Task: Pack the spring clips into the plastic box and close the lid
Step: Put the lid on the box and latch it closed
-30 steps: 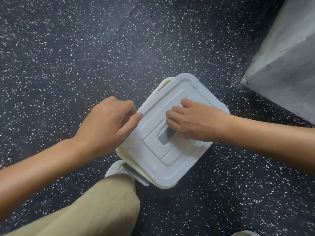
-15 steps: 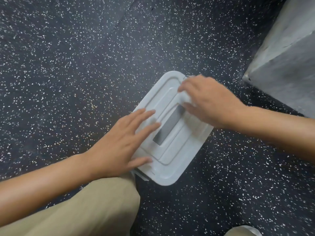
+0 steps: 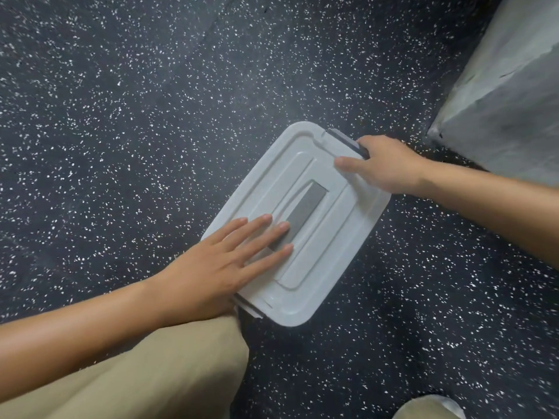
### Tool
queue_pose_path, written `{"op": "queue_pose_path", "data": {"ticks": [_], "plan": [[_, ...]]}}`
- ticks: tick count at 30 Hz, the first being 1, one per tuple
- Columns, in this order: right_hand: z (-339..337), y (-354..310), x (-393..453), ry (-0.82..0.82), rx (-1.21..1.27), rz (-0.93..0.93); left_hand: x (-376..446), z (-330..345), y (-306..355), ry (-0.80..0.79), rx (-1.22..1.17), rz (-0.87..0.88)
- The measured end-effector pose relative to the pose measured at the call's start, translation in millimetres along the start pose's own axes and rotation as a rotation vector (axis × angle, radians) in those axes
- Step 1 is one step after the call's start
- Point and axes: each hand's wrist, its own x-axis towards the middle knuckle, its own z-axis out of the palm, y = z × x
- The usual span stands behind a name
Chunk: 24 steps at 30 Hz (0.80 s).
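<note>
While the left hand point(image 3: 208, 269) lies flat, fingers point(image 3: 266, 235) spread across the lid point(image 3: 335, 225) to pin it down, the right hand point(image 3: 384, 164) curls over the far grey latch point(image 3: 344, 140), thumb on the rim, apparently to snap it shut. Plastic box sits on the speckled floor point(image 3: 151, 116) by the knee point(image 3: 169, 367), near latch point(image 3: 251, 309) likely next. Spring clips hidden, presumably inside.

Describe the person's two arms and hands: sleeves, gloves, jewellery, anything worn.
Both forearms are bare to the frame edge, with no sleeve showing. The left hand and the right hand are ungloved, with no ring, watch or bracelet visible. Fingernails look short and unpainted. Khaki trousers cover the leg below.
</note>
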Motion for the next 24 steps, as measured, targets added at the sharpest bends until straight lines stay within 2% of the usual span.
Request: {"op": "queue_pose_path", "data": {"ticks": [3, 13, 17, 21, 24], "plan": [[-0.4, 0.4, -3.8, 0.023, -0.044, -0.027, 0.1, -2.9, -1.8, 0.001, 0.022, 0.021], [12.1, 3.2, -16.0, 0.280, -0.180, -0.189, 5.3, -11.2, -6.0, -0.041, 0.085, 0.066], [16.0, 8.4, -16.8, 0.277, -0.104, -0.205, 6.3, -17.6, -9.7, -0.033, 0.051, 0.060], [14.6, 18.2, -16.8, 0.214, 0.089, -0.169, 16.6, -32.5, -5.0, 0.041, -0.027, 0.054], [17.0, 31.8, -20.0, 0.241, 0.172, -0.155, 32.1, -35.5, 3.3, 0.066, -0.053, 0.034]]}}
